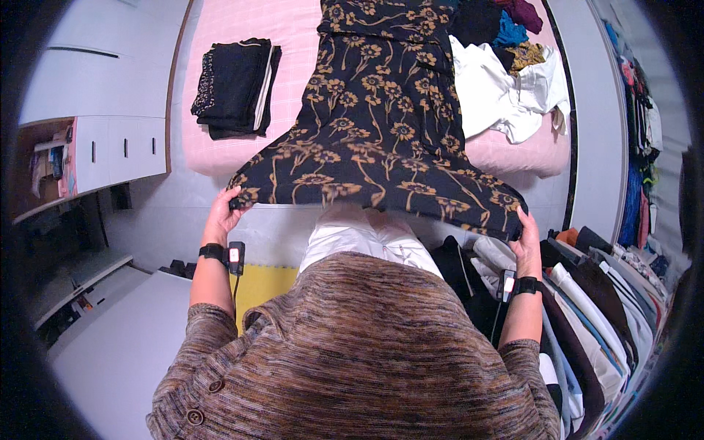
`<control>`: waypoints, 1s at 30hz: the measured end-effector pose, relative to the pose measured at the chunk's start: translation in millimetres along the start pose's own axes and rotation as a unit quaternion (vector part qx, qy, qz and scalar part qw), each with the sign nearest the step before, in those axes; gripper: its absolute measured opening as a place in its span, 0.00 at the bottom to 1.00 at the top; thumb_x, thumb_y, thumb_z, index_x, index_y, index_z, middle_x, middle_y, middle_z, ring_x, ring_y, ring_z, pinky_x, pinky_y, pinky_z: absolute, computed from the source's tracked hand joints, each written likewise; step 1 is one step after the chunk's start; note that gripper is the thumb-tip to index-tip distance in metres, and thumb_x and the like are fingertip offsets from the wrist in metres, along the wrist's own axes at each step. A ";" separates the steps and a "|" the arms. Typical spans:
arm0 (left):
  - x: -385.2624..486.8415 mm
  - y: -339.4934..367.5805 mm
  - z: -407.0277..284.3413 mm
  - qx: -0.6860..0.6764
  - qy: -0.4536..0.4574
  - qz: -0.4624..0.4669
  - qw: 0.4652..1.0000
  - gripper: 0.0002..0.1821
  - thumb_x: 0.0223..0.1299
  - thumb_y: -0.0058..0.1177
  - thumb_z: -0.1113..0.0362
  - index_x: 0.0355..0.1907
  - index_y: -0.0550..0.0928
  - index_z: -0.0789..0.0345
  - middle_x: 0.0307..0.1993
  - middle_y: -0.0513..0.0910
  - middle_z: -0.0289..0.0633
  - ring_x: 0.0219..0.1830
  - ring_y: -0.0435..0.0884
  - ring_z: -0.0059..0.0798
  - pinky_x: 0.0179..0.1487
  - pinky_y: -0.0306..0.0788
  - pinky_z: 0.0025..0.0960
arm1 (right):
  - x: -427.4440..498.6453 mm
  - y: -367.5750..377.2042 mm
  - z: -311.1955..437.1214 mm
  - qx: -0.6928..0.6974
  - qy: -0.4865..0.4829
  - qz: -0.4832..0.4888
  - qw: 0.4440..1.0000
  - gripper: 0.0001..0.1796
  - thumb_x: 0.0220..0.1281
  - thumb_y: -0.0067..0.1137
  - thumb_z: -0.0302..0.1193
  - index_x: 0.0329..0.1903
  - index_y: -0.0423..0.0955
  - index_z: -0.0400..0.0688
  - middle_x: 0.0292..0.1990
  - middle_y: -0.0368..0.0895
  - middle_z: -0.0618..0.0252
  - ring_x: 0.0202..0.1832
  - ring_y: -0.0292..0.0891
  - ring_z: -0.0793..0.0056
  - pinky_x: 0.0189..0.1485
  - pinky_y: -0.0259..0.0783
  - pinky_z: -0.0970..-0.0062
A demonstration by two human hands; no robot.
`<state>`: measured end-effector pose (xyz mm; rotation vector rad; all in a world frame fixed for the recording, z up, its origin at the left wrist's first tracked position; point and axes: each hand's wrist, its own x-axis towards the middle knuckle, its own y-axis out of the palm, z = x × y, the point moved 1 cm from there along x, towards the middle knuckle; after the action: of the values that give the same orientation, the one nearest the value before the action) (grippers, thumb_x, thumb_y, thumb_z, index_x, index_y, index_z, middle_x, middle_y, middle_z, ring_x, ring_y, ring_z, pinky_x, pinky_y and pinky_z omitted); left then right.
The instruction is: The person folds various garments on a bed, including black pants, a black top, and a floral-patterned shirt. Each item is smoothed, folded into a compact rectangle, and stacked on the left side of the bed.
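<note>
A black garment with tan flowers (385, 115), perhaps a dress, stretches from the far part of the pink-covered bed (297, 22) over its near edge. My left hand (224, 212) grips one lower corner of the garment, and my right hand (525, 234) grips the opposite corner. Between them the hem hangs spread wide above my white trousers. To the left on the bed lies a stack of folded dark clothes (236, 91). White clothing (495, 88) lies crumpled on the right, beside a blue cloth (510, 30) and a dark red one (525, 14).
White cabinets (110, 148) stand at the left, with an open shelf beside them. A white surface (132, 330) is at the lower left, near a yellow mat (264, 286). Many hanging clothes (594, 308) crowd the lower right; more hang along the far right.
</note>
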<state>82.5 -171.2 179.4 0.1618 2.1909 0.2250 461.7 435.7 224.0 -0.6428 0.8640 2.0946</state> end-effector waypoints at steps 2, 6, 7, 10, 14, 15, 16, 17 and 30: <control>0.9 -1.5 -4.6 -0.004 0.014 0.001 1.000 0.13 0.61 0.51 0.69 0.49 0.72 0.66 0.43 0.81 0.46 0.36 0.84 0.33 0.38 0.83 0.40 | 4.6 6.9 9.6 0.014 -0.013 0.016 1.000 0.18 0.65 0.53 0.29 0.56 0.69 0.35 0.50 0.79 0.55 0.46 0.80 0.66 0.51 0.78 0.66; -8.3 -18.3 10.0 0.044 -0.074 -0.047 0.995 0.10 0.61 0.52 0.71 0.44 0.72 0.63 0.30 0.78 0.39 0.20 0.73 0.25 0.28 0.81 0.34 | -10.2 15.7 6.2 -0.021 0.013 -0.013 1.000 0.19 0.64 0.55 0.29 0.56 0.68 0.37 0.47 0.80 0.58 0.44 0.80 0.66 0.48 0.78 0.64; -13.7 -25.2 13.8 0.068 -0.132 -0.039 0.988 0.09 0.61 0.52 0.72 0.44 0.72 0.63 0.27 0.77 0.38 0.19 0.73 0.25 0.28 0.81 0.34 | -17.9 16.0 4.5 -0.071 0.045 -0.061 0.995 0.21 0.63 0.55 0.28 0.58 0.67 0.38 0.47 0.80 0.59 0.45 0.79 0.66 0.47 0.79 0.63; -28.4 -37.0 29.1 0.116 -0.167 -0.077 0.976 0.12 0.58 0.51 0.74 0.45 0.71 0.62 0.25 0.76 0.35 0.15 0.70 0.20 0.26 0.80 0.35 | -42.4 20.4 -5.0 -0.098 0.078 -0.151 0.981 0.36 0.64 0.52 0.25 0.73 0.51 0.49 0.58 0.72 0.54 0.54 0.75 0.61 0.50 0.78 0.59; -38.9 -34.2 18.5 0.046 -0.129 -0.040 0.990 0.29 0.55 0.51 0.76 0.60 0.68 0.52 0.32 0.79 0.34 0.14 0.68 0.17 0.26 0.80 0.33 | -52.7 33.3 -5.3 -0.025 0.074 -0.048 0.996 0.30 0.61 0.54 0.23 0.67 0.60 0.44 0.55 0.76 0.53 0.46 0.80 0.62 0.44 0.81 0.63; -41.0 -30.9 12.0 0.044 -0.126 -0.047 0.990 0.31 0.55 0.51 0.76 0.62 0.67 0.51 0.32 0.79 0.35 0.14 0.68 0.17 0.26 0.79 0.32 | -50.7 36.0 -3.2 -0.022 0.068 -0.049 0.996 0.28 0.61 0.55 0.23 0.64 0.63 0.43 0.54 0.76 0.53 0.46 0.80 0.62 0.45 0.80 0.63; -41.4 -26.8 1.8 0.038 -0.117 -0.044 0.991 0.32 0.55 0.50 0.76 0.64 0.66 0.50 0.33 0.80 0.35 0.14 0.68 0.17 0.26 0.79 0.31 | -47.8 39.6 0.9 -0.007 0.067 -0.040 0.997 0.25 0.61 0.55 0.23 0.62 0.65 0.43 0.52 0.77 0.53 0.46 0.80 0.63 0.46 0.80 0.63; -41.2 -22.4 -10.0 0.025 -0.103 -0.025 0.994 0.34 0.55 0.50 0.76 0.65 0.65 0.49 0.34 0.80 0.35 0.14 0.68 0.17 0.26 0.79 0.31 | -44.4 43.3 4.9 0.002 0.069 -0.061 0.996 0.22 0.61 0.55 0.23 0.59 0.68 0.42 0.51 0.78 0.53 0.46 0.80 0.63 0.46 0.80 0.63; 20.2 15.2 -118.4 0.106 -0.156 0.060 0.980 0.27 0.59 0.51 0.73 0.63 0.71 0.55 0.33 0.82 0.36 0.13 0.72 0.18 0.29 0.82 0.30 | -6.4 89.6 48.2 0.025 0.017 -0.106 0.994 0.15 0.62 0.55 0.24 0.52 0.73 0.41 0.43 0.80 0.58 0.41 0.81 0.66 0.43 0.80 0.68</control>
<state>-24.7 -164.5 235.5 0.4203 1.8896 0.0287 386.3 426.2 291.9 -0.7135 0.8275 1.8712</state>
